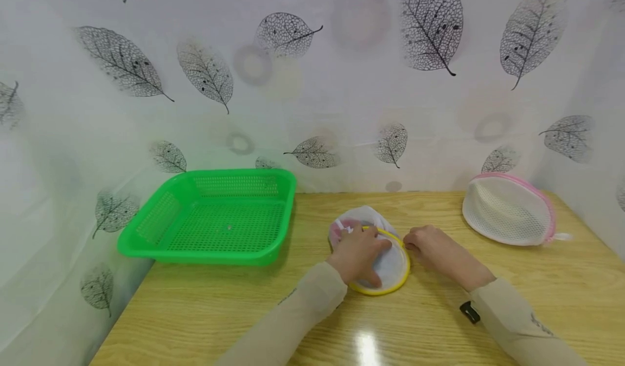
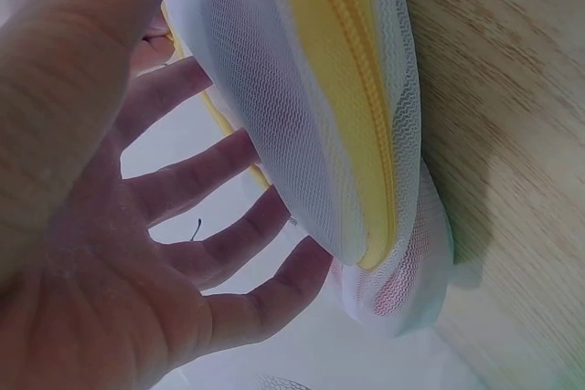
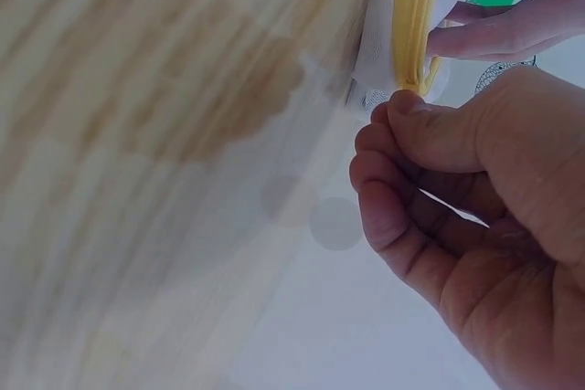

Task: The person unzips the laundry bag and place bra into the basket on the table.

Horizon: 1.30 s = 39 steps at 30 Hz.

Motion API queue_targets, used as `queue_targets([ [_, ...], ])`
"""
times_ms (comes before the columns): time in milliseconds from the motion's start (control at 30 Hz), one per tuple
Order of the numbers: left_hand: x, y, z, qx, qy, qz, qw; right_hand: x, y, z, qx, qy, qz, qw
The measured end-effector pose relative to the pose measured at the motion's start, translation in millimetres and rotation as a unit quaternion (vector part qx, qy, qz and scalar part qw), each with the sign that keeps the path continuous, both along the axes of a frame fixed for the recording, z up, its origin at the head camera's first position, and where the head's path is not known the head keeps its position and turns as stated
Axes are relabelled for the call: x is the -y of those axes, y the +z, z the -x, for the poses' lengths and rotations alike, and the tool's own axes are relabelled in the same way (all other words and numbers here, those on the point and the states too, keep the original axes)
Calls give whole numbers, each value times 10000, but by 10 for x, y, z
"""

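Observation:
A round white mesh laundry bag (image 1: 394,265) with a yellow zipper rim stands in the middle of the table. My left hand (image 1: 358,255) rests on it with fingers spread; in the left wrist view the fingertips touch the white mesh beside the yellow zipper (image 2: 352,89). At the rim's right side, my right hand (image 1: 439,249) pinches the zipper's end between thumb and index finger, as the right wrist view shows. Whether a zipper pull is between them is hidden. Behind the yellow-rimmed bag lies another whitish mesh bag (image 1: 363,213) with pink showing through, partly covered by it.
A green plastic basket (image 1: 205,256) with a perforated floor stands at the left of the wooden table (image 1: 195,312). A white mesh bag with pink trim (image 1: 508,214) sits at the back right. Behind the table hangs a leaf-patterned curtain (image 1: 342,95).

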<state>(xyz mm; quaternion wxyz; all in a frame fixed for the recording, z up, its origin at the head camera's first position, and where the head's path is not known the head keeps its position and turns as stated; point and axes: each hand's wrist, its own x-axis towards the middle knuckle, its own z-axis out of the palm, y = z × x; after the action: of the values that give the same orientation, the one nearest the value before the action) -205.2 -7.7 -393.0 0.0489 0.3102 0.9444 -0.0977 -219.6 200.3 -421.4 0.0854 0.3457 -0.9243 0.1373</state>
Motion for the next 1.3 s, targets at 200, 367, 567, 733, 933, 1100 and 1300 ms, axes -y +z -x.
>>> queue_targets([
  [200,-1,0,1,61,9,-69,10000,3,3,-15,-26,-51,-93,9999],
  [367,4,-9,6,15,-19,-40,10000,6,7,-26,25,-116,-146,9998],
  [567,8,-11,8,-23,-45,-44,10000,8,6,-31,23,-105,-121,9999],
  [733,5,-10,11,20,-27,-26,10000,6,5,-32,-32,-121,-143,9998],
  [933,-5,-12,18,83,40,71,9999,5,7,-31,-10,-119,-157,9998],
  [1100,-5,-17,24,110,66,70,9999,1,2,-37,14,-71,-68,10000],
  [1300,-2,-4,16,106,72,43,9999,3,5,-44,6,-48,-74,10000],
])
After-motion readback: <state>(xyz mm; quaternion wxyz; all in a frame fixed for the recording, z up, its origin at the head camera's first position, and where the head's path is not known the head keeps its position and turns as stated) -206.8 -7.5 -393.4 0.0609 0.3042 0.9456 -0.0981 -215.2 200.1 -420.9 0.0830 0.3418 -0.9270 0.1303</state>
